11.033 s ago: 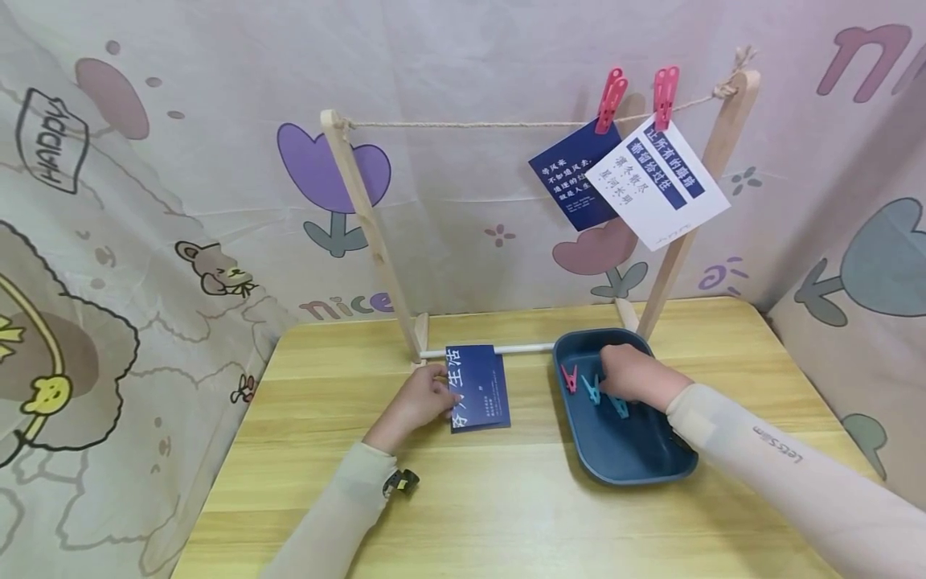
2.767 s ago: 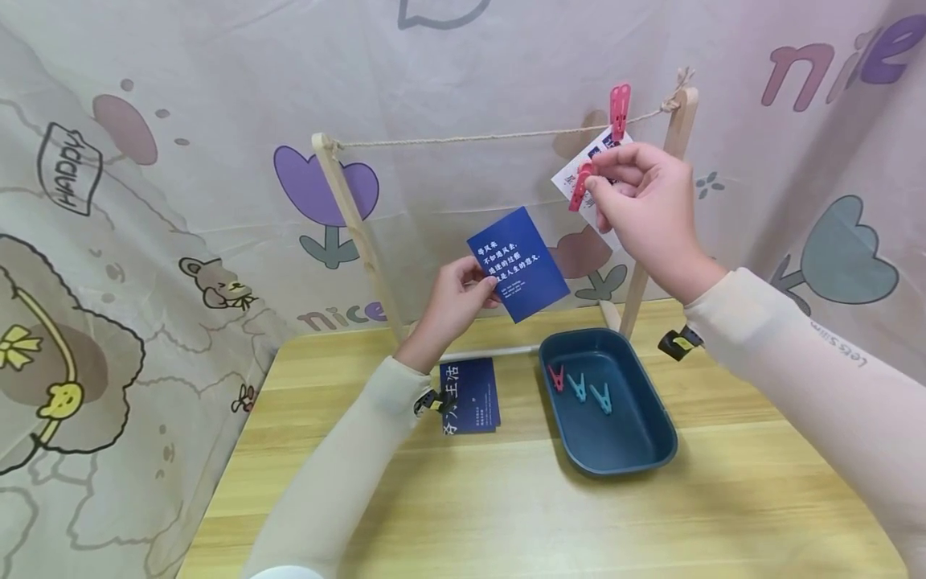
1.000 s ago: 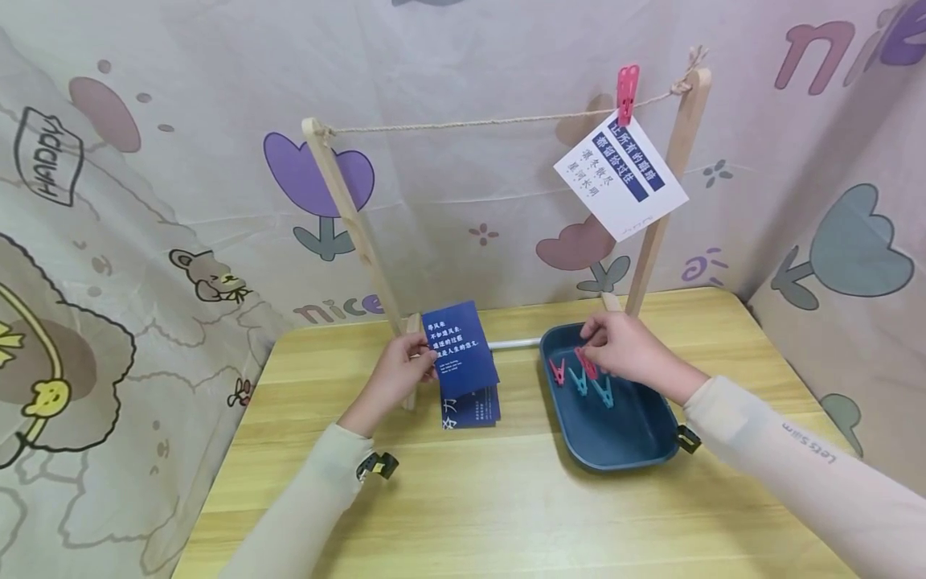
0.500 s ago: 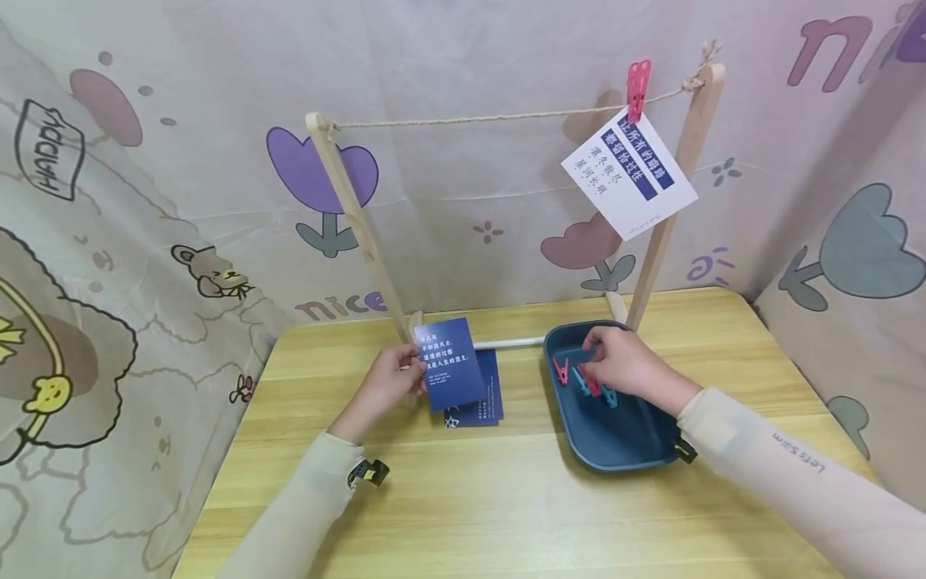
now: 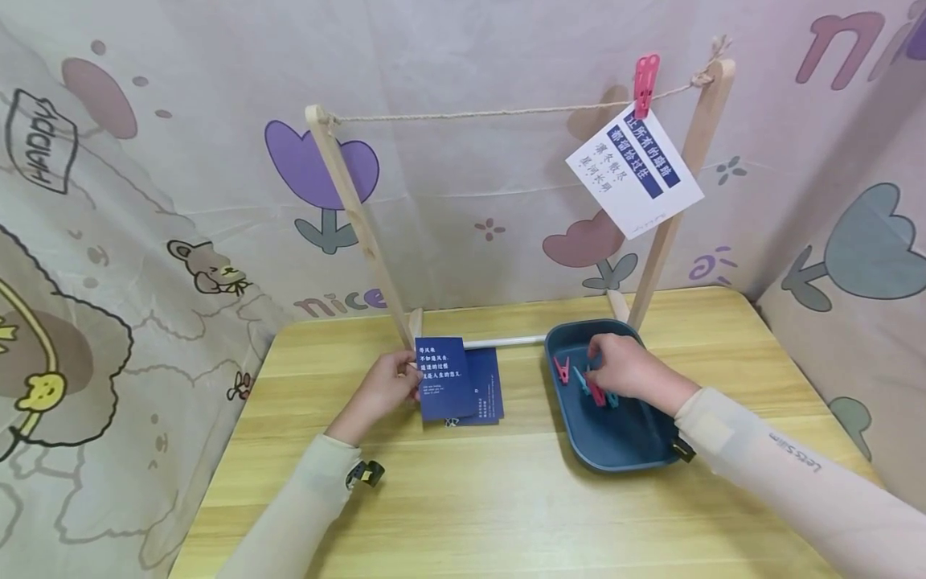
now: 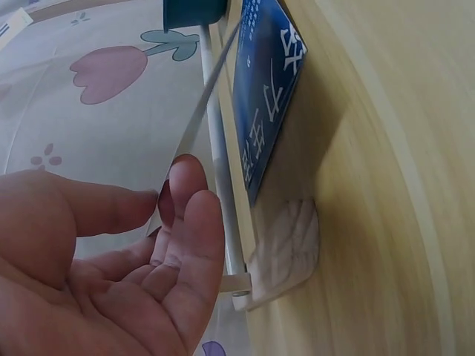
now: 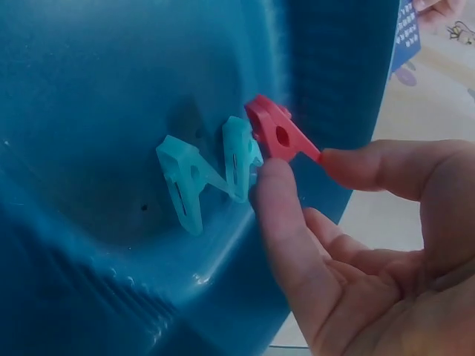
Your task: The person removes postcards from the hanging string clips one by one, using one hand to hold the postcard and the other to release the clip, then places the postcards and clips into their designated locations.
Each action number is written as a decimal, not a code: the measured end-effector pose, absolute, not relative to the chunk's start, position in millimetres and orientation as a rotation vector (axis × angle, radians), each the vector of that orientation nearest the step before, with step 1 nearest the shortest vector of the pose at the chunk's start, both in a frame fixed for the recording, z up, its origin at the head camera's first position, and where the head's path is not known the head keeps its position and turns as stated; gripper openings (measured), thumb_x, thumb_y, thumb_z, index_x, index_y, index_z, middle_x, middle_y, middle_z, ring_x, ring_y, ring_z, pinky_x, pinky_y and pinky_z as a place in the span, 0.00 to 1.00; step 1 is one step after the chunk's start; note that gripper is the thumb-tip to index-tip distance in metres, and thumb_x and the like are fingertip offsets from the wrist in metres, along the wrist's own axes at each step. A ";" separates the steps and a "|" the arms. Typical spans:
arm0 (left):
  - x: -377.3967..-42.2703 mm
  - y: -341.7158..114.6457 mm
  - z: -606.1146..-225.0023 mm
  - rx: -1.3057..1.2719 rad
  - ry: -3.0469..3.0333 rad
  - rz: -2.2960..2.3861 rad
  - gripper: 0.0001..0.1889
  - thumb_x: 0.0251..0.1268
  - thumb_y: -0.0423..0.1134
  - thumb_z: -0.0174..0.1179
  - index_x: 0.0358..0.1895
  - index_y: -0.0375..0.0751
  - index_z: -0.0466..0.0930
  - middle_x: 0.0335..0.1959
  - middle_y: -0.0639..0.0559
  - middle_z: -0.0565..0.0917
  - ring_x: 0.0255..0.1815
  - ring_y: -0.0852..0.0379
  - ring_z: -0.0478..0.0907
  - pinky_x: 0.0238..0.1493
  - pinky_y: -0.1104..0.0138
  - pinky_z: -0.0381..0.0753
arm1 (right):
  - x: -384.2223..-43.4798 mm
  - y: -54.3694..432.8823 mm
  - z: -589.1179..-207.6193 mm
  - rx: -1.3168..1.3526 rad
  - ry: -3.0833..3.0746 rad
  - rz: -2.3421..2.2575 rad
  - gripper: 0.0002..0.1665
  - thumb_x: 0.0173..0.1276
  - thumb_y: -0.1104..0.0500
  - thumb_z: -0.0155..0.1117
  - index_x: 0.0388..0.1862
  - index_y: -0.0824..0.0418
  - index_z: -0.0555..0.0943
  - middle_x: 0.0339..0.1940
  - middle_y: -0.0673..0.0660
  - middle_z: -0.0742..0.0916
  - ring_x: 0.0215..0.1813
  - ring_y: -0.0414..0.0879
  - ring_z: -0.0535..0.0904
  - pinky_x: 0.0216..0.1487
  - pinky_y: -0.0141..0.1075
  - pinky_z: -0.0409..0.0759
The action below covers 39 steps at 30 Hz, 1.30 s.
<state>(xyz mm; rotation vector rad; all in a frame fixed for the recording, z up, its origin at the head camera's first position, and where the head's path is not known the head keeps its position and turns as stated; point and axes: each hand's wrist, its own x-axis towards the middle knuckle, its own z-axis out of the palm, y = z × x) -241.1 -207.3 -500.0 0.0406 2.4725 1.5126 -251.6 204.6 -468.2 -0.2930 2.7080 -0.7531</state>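
My left hand pinches a dark blue card with white writing between thumb and fingers. The left wrist view shows this card edge-on, above the blue cards on the table; in the head view it overlaps them. Inside the navy tray, my right hand holds a pink clothespin by its legs, between thumb and index finger. Close to it lie two teal clothespins, and another pink clothespin is by the tray's left wall. Whether the held clothespin touches the tray floor I cannot tell.
A rope spans two wooden posts. A pink clothespin hangs a white card from it near the right post. A white rod runs low between the posts, behind the tray and cards.
The blue card and its pink clothespin have come off the rope. My left hand has lowered the card over the others; my right hand has brought the clothespin down into the tray.
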 end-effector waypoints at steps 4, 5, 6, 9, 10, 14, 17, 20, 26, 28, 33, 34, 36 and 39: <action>-241.1 -209.0 -503.5 0.036 2.478 1.489 0.23 0.79 0.24 0.56 0.73 0.22 0.72 0.43 0.35 0.86 0.32 0.49 0.86 0.42 0.51 0.94 | -252.5 203.3 -469.6 -0.294 2.692 -0.708 0.22 0.71 0.60 0.74 0.57 0.72 0.80 0.29 0.56 0.86 0.27 0.45 0.82 0.30 0.37 0.82; -241.0 -209.5 -504.4 0.034 2.479 1.484 0.23 0.79 0.24 0.56 0.73 0.22 0.72 0.44 0.35 0.86 0.32 0.50 0.86 0.42 0.52 0.94 | -253.0 203.2 -470.1 -0.293 2.690 -0.697 0.22 0.71 0.60 0.74 0.56 0.72 0.81 0.30 0.57 0.87 0.28 0.45 0.82 0.30 0.37 0.82; -241.0 -210.0 -505.3 0.032 2.482 1.477 0.23 0.79 0.24 0.56 0.73 0.22 0.72 0.44 0.35 0.87 0.32 0.50 0.86 0.42 0.52 0.94 | -253.5 203.1 -470.4 -0.292 2.685 -0.689 0.22 0.71 0.59 0.75 0.56 0.72 0.81 0.32 0.57 0.87 0.29 0.46 0.82 0.31 0.37 0.82; -241.3 -211.6 -507.7 0.032 2.492 1.450 0.23 0.79 0.24 0.57 0.73 0.22 0.73 0.41 0.36 0.87 0.31 0.50 0.86 0.40 0.55 0.94 | -254.8 202.1 -470.8 -0.289 2.667 -0.662 0.21 0.70 0.59 0.75 0.54 0.71 0.81 0.34 0.59 0.86 0.32 0.47 0.83 0.32 0.37 0.82; -241.2 -212.3 -508.0 0.027 2.496 1.442 0.23 0.79 0.25 0.57 0.73 0.23 0.73 0.40 0.37 0.87 0.31 0.50 0.86 0.40 0.55 0.93 | -255.2 201.3 -470.8 -0.286 2.660 -0.654 0.21 0.70 0.59 0.75 0.54 0.71 0.81 0.35 0.59 0.86 0.32 0.47 0.83 0.33 0.37 0.82; -240.7 -214.9 -508.2 0.029 2.498 1.420 0.25 0.79 0.26 0.58 0.74 0.22 0.71 0.36 0.39 0.87 0.30 0.51 0.86 0.39 0.57 0.93 | -255.8 198.1 -470.9 -0.282 2.641 -0.624 0.16 0.71 0.60 0.74 0.48 0.68 0.81 0.32 0.57 0.85 0.31 0.47 0.82 0.31 0.37 0.80; -240.3 -216.0 -507.6 0.021 2.496 1.417 0.27 0.79 0.27 0.59 0.76 0.21 0.68 0.36 0.39 0.87 0.30 0.51 0.85 0.39 0.57 0.93 | -256.0 195.6 -471.5 -0.292 2.633 -0.605 0.11 0.70 0.61 0.73 0.43 0.66 0.80 0.27 0.56 0.84 0.28 0.47 0.81 0.29 0.37 0.78; -240.4 -216.8 -508.1 0.018 2.500 1.400 0.28 0.79 0.28 0.60 0.76 0.20 0.68 0.38 0.38 0.87 0.30 0.51 0.85 0.38 0.58 0.93 | -256.4 193.2 -472.6 -0.292 2.622 -0.587 0.09 0.71 0.63 0.72 0.40 0.64 0.79 0.24 0.56 0.84 0.26 0.47 0.81 0.27 0.36 0.78; -240.0 -217.9 -508.9 0.027 2.490 1.371 0.28 0.79 0.30 0.61 0.76 0.20 0.68 0.39 0.38 0.87 0.32 0.49 0.86 0.39 0.58 0.92 | -254.8 189.6 -475.0 -0.291 2.599 -0.544 0.08 0.71 0.64 0.71 0.37 0.62 0.78 0.27 0.56 0.85 0.28 0.48 0.82 0.29 0.36 0.79; -239.8 -217.5 -509.3 0.027 2.484 1.375 0.28 0.79 0.29 0.61 0.75 0.20 0.68 0.38 0.39 0.87 0.32 0.49 0.87 0.38 0.58 0.92 | -254.2 189.0 -475.8 -0.296 2.597 -0.532 0.09 0.71 0.64 0.72 0.36 0.62 0.78 0.27 0.56 0.84 0.29 0.48 0.81 0.29 0.36 0.79; -240.8 -215.4 -513.1 0.063 2.492 1.363 0.29 0.76 0.27 0.63 0.76 0.21 0.69 0.34 0.40 0.87 0.29 0.51 0.86 0.35 0.60 0.91 | -254.5 188.4 -477.2 -0.280 2.588 -0.539 0.10 0.69 0.67 0.71 0.35 0.61 0.76 0.28 0.57 0.83 0.28 0.48 0.80 0.28 0.35 0.77; -241.1 -214.5 -513.8 0.068 2.494 1.357 0.30 0.75 0.27 0.64 0.76 0.22 0.69 0.34 0.41 0.87 0.29 0.51 0.85 0.35 0.60 0.91 | -254.7 188.1 -477.5 -0.276 2.581 -0.542 0.10 0.69 0.68 0.70 0.34 0.61 0.76 0.27 0.57 0.82 0.28 0.48 0.80 0.27 0.35 0.77; -241.7 -211.9 -515.1 0.074 2.498 1.346 0.30 0.75 0.28 0.64 0.76 0.22 0.69 0.33 0.43 0.86 0.29 0.52 0.85 0.34 0.61 0.91 | -254.9 187.3 -478.4 -0.265 2.579 -0.541 0.10 0.69 0.69 0.70 0.34 0.61 0.76 0.27 0.57 0.82 0.28 0.48 0.80 0.27 0.35 0.76; -241.7 -206.5 -515.9 0.075 2.494 1.339 0.30 0.75 0.29 0.66 0.76 0.23 0.69 0.33 0.44 0.86 0.29 0.52 0.85 0.35 0.61 0.90 | -254.2 186.0 -479.5 -0.267 2.580 -0.535 0.10 0.69 0.69 0.69 0.34 0.61 0.75 0.27 0.57 0.82 0.27 0.48 0.80 0.27 0.35 0.76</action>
